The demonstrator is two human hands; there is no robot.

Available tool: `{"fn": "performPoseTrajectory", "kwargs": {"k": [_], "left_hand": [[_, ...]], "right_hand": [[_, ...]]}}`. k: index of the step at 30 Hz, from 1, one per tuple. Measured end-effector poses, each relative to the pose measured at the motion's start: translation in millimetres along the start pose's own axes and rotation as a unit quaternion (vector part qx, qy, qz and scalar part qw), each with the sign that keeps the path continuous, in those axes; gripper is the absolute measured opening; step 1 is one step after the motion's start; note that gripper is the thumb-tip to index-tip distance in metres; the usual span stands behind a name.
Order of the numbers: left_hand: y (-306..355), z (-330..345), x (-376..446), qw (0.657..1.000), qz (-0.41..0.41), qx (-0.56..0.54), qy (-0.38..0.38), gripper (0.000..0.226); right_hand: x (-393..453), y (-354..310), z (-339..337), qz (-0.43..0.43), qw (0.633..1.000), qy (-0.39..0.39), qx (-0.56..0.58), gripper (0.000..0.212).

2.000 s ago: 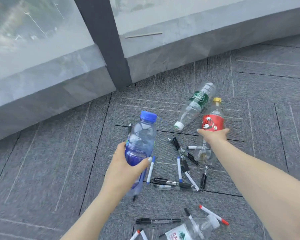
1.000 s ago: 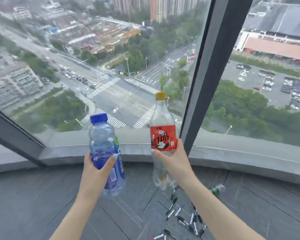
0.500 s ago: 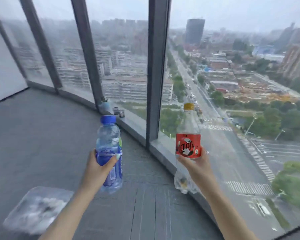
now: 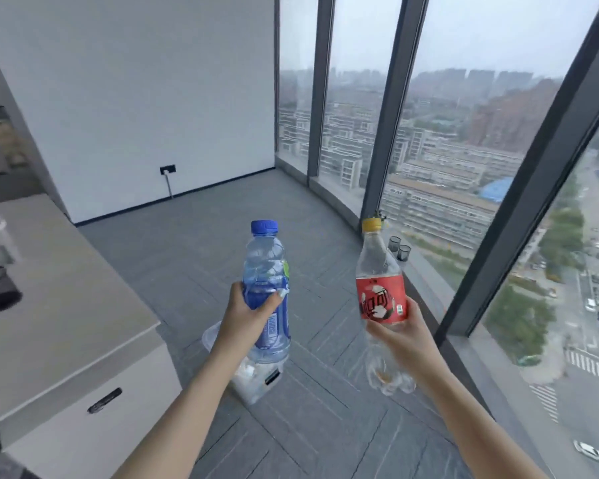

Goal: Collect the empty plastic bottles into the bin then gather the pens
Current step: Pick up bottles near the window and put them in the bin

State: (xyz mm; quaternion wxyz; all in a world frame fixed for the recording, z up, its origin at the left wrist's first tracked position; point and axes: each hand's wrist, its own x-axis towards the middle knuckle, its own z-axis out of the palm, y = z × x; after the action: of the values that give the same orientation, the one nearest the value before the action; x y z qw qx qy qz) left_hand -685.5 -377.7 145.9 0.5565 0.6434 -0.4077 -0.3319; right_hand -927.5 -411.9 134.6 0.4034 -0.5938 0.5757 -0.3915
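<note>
progress early: left hand [image 4: 248, 314] grips clear blue-capped, blue-labelled plastic bottle [image 4: 267, 292], right hand [image 4: 400, 335] grips clear yellow-capped, red-labelled plastic bottle [image 4: 381, 288]. both upright, long axes near vertical, caps up. translucent plastic bin [image 4: 253, 382] on floor right below the left one. neither binned; pens out of view.

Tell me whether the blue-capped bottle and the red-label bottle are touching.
Apart. The head view shows grey floor plainly between the blue-capped bottle in the left hand and the red-label bottle in the right hand.

Bare forearms, no sleeves; pale-painted thumbnail on left hand [image 4: 246, 314].
</note>
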Motion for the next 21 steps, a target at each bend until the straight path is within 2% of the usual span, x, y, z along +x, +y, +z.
{"fn": "performPoseTrajectory", "kwargs": {"k": [6,10,21], "left_hand": [[-5,-45,16,0.999,-0.005,-0.004,0.047,0.037],[-8,-65,37,0.997,-0.002,-0.020,0.070,0.047],[-13,-119,126,0.999,0.013,0.019,0.027,0.034]], "right_hand": [[20,-34,50,-0.034,0.998,-0.045,0.010,0.066],[31,-45,73,-0.041,0.997,-0.067,0.013,0.063],[99,-67,143,-0.018,0.999,-0.029,0.028,0.074]]}}
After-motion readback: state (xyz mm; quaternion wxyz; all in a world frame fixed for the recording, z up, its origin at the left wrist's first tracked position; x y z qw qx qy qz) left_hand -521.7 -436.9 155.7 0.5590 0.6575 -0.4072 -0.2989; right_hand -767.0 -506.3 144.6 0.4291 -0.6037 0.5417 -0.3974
